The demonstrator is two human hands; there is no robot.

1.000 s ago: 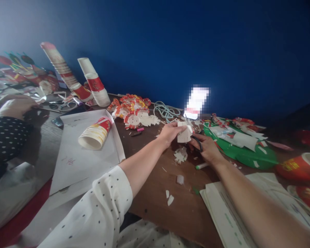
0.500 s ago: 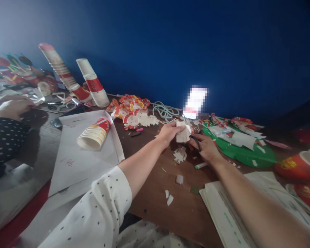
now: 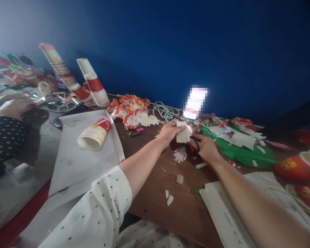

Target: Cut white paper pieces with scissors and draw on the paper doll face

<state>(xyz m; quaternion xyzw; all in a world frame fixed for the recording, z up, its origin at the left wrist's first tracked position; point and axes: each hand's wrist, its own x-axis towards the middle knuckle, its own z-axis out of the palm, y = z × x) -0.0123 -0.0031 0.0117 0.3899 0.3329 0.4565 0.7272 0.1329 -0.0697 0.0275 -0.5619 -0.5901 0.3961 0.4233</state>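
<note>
- The left arm wears a loose cream-white fabric sleeve (image 3: 98, 210) sprinkled with small dark dots (widely and unevenly spaced).
- That sleeve ends in a rounded, rolled cuff near the elbow; from the cuff on, the forearm is bare down to the left hand (image 3: 168, 133).
- The same dotted cream fabric shows along the lower edge, just right of the sleeve.
- The right forearm is bare along its whole visible length, up to the right hand (image 3: 206, 148).
- No watch or bracelet shows on either wrist.
</note>
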